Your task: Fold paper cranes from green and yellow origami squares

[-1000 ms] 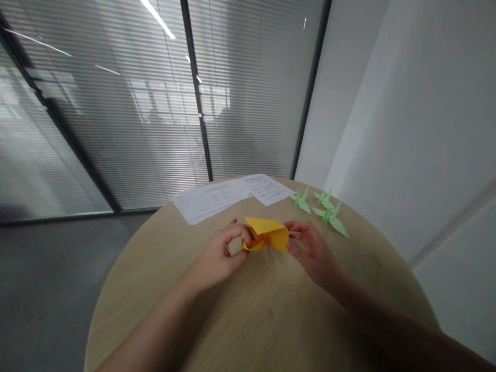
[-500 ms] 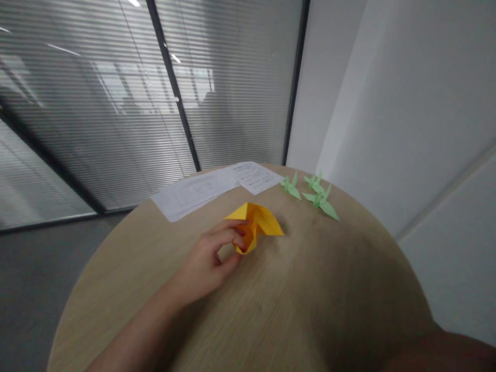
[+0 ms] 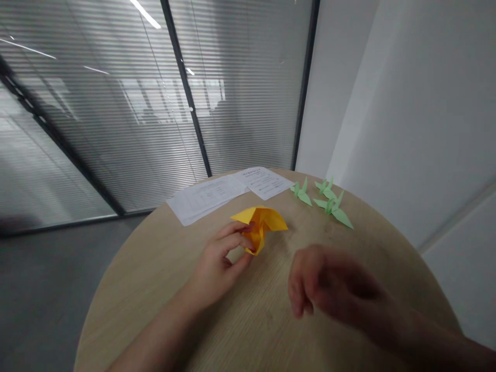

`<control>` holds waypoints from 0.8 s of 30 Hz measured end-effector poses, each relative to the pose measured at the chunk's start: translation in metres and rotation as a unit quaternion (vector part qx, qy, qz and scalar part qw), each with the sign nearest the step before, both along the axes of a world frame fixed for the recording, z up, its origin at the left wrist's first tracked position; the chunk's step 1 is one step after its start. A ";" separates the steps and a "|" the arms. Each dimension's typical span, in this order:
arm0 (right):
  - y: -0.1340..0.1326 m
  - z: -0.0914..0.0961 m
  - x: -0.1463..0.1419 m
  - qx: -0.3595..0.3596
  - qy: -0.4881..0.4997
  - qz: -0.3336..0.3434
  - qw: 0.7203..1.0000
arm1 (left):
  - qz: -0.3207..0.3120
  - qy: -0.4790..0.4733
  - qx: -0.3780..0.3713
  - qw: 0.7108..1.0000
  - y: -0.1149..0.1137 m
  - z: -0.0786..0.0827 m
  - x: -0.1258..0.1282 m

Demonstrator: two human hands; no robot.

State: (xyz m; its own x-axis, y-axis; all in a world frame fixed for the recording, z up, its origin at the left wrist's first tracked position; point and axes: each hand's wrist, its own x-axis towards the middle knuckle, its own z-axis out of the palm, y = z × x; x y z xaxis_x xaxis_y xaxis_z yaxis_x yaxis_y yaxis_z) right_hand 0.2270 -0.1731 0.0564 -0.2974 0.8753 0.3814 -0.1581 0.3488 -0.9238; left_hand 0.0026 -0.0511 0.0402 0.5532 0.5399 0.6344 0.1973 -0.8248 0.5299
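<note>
A partly folded yellow-orange paper is held just above a round wooden table. My left hand pinches the paper's lower left corner between thumb and fingers. My right hand hovers over the table to the right of the paper, apart from it, blurred by motion, with its fingers hanging loosely downward and nothing in them.
Three green paper cranes lie at the table's far right. Two white printed sheets lie at the far edge. Behind the table stand glass partitions with blinds and a white wall on the right.
A second ago both hands held the paper. My right hand let go, left the view, and has now come back over the table, short of the paper.
</note>
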 end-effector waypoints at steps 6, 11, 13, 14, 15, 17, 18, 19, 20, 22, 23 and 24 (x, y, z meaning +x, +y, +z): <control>0.062 -0.045 -0.001 -0.295 0.053 -0.064 0.952 | 0.006 0.012 0.127 0.992 -0.004 0.000 0.002; 0.067 -0.052 -0.006 -0.335 0.052 -0.027 0.940 | -0.041 0.056 0.155 0.985 -0.012 0.000 0.008; 0.068 -0.057 -0.008 -0.332 0.066 -0.019 0.941 | -0.064 0.082 0.142 0.984 -0.016 0.000 0.011; 0.070 -0.061 -0.009 -0.332 0.079 -0.017 0.940 | -0.077 0.097 0.133 0.983 -0.018 0.000 0.012; 0.072 -0.066 -0.009 -0.331 0.095 -0.010 0.939 | -0.089 0.108 0.127 0.982 -0.019 -0.001 0.013; 0.078 -0.075 -0.009 -0.324 0.131 0.006 0.937 | -0.103 0.117 0.129 0.979 -0.021 -0.003 0.016; 0.080 -0.079 -0.009 -0.320 0.149 0.012 0.935 | -0.100 0.110 0.137 0.979 -0.021 -0.005 0.016; 0.082 -0.082 -0.008 -0.321 0.162 0.011 0.933 | -0.088 0.096 0.149 0.980 -0.021 -0.007 0.017; 0.083 -0.083 -0.007 -0.329 0.170 0.006 0.929 | -0.068 0.074 0.164 0.981 -0.020 -0.009 0.017; 0.083 -0.084 -0.005 -0.359 0.178 -0.005 0.916 | -0.007 0.027 0.195 0.980 -0.017 -0.013 0.016; 0.082 -0.083 -0.004 -0.375 0.179 -0.006 0.910 | 0.025 0.014 0.211 0.977 -0.015 -0.014 0.015; 0.080 -0.082 -0.003 -0.388 0.177 -0.007 0.904 | 0.052 0.014 0.222 0.974 -0.012 -0.015 0.014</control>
State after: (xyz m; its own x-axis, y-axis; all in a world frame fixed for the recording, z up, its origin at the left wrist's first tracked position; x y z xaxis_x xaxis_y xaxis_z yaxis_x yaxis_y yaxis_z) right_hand 0.2235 -0.0933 -0.0256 -0.2638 0.9227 -0.2811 -0.4917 -0.3794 -0.7838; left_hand 0.0164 -0.0631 0.0254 0.5303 0.2701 0.8036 0.3014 -0.9460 0.1191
